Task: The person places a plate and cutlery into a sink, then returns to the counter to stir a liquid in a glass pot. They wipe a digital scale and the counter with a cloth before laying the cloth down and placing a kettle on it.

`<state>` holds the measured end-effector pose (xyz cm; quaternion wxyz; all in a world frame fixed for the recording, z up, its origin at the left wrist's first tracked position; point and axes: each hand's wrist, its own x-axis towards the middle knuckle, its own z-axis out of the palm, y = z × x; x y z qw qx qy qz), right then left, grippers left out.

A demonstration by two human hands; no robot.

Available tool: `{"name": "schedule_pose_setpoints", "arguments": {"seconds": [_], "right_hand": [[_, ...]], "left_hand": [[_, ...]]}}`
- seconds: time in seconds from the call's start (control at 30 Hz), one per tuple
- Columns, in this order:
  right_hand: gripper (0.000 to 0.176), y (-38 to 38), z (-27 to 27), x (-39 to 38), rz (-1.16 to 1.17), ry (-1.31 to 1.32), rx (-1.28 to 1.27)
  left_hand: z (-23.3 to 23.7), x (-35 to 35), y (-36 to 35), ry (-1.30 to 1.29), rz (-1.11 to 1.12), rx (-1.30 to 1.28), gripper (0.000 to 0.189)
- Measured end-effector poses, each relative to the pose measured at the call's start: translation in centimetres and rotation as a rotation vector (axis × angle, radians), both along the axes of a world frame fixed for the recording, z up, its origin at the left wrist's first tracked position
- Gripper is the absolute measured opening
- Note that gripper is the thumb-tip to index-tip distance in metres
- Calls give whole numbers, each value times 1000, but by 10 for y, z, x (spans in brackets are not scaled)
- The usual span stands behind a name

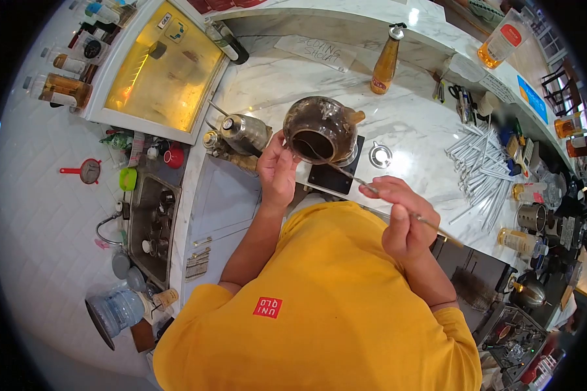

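My left hand (277, 171) grips the near side of a dark glass jug (321, 128) with brown liquid inside, which stands on a black scale (328, 174) on the marble counter (404, 130). My right hand (404, 218) pinches a long thin metal spoon (362, 184). The spoon's far end reaches into the mouth of the jug. I wear a yellow shirt.
A metal kettle (244, 132) stands left of the jug and a small round metal lid (380, 155) to its right. An amber bottle (386, 62) is behind. Several white straws (482, 166) lie right. A sink (151, 225) is at left.
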<state>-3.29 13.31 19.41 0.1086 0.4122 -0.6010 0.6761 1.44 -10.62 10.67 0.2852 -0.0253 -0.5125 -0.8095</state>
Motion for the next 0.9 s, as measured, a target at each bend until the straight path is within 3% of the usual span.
{"name": "schedule_pose_setpoints", "arguments": {"seconds": [0.1,0.23,0.33,0.63,0.9], "right_hand": [[25,0,-15,8,-55,-238,-78],[30,2,-24,4,-70,-820,-218],[30,0,-42,0,-121,-995,-328],[29,9,-45,11,-189,-929,-407],[29,17,-58,22,-361,-858,-332]], "left_hand": [[-1,3,-3,-72,5,-74,21],[6,4,-3,-141,22,-233,23],[-1,4,-5,-226,67,-274,22],[-22,-1,-19,-437,133,-99,22],[-38,-2,-41,-429,164,4,24]]}}
